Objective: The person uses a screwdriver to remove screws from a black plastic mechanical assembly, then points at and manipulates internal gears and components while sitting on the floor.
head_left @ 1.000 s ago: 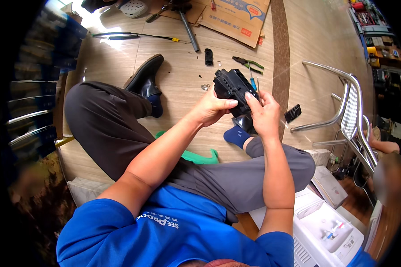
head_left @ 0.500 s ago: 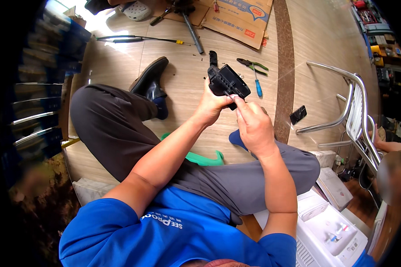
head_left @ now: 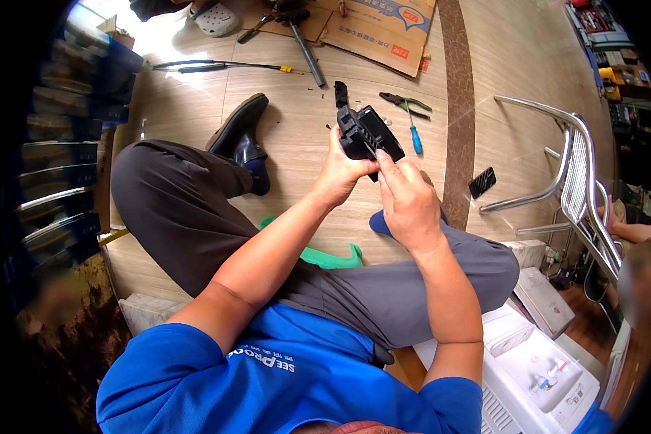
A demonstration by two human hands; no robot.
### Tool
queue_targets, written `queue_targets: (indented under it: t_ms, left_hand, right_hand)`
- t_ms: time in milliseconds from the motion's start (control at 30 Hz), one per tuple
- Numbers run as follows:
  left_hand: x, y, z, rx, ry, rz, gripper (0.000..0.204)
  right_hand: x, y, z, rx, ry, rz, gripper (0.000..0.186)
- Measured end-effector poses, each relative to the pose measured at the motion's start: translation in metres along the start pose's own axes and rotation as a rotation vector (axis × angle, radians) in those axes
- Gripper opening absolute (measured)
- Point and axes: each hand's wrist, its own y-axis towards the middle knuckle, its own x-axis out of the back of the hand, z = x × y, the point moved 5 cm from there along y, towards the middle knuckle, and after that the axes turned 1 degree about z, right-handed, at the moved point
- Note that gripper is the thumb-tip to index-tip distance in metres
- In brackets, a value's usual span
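Note:
A black plastic housing (head_left: 382, 135) with ribbed edges and a boxy section is held up in front of me. My left hand (head_left: 338, 170) is closed around its near left side, with the thumb along the bottom. At its near right edge, my right hand (head_left: 410, 204) pinches with thumb and index finger. A thin bit shows at those fingertips, too small to name. On the floor just beyond lie pliers (head_left: 405, 103) with green and black handles and a blue-handled screwdriver (head_left: 415, 137). A narrow black piece (head_left: 341, 94) shows behind the housing.
Ahead are flattened cardboard (head_left: 376, 36), a metal-tubed tool (head_left: 307, 54) and thin black rods (head_left: 220, 66). A dark phone-like slab (head_left: 482, 183) lies near a metal chair (head_left: 575, 170). A green plastic stool-like piece (head_left: 333, 258) sits under my legs, a white appliance (head_left: 535, 369) at lower right.
My right fingertips have shifted slightly up along the housing's edge. The housing has turned a little, and the whole view has moved slightly. Both hands keep their hold.

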Motion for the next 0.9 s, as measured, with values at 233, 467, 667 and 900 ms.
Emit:
queue_targets:
  t_ms: [233, 467, 667, 900]
  left_hand:
    - [-0.002, -0.002, -0.012, 0.019, 0.115, -0.042, 0.090]
    - [0.000, -0.006, -0.015, 0.010, 0.239, -0.142, 0.091]
    - [0.006, -0.006, -0.015, -0.008, 0.369, -0.175, 0.092]
    - [0.008, -0.006, -0.015, -0.053, 0.453, -0.154, 0.095]
  right_hand:
    - [-0.003, -0.003, 0.001, -0.023, -0.111, 0.032, 0.042]
    - [-0.012, -0.009, 0.006, -0.071, -0.265, 0.123, 0.048]
    - [-0.014, -0.006, 0.007, -0.182, -0.244, 0.176, 0.049]
    - [-0.016, -0.006, -0.009, -0.209, -0.168, 0.227, 0.049]
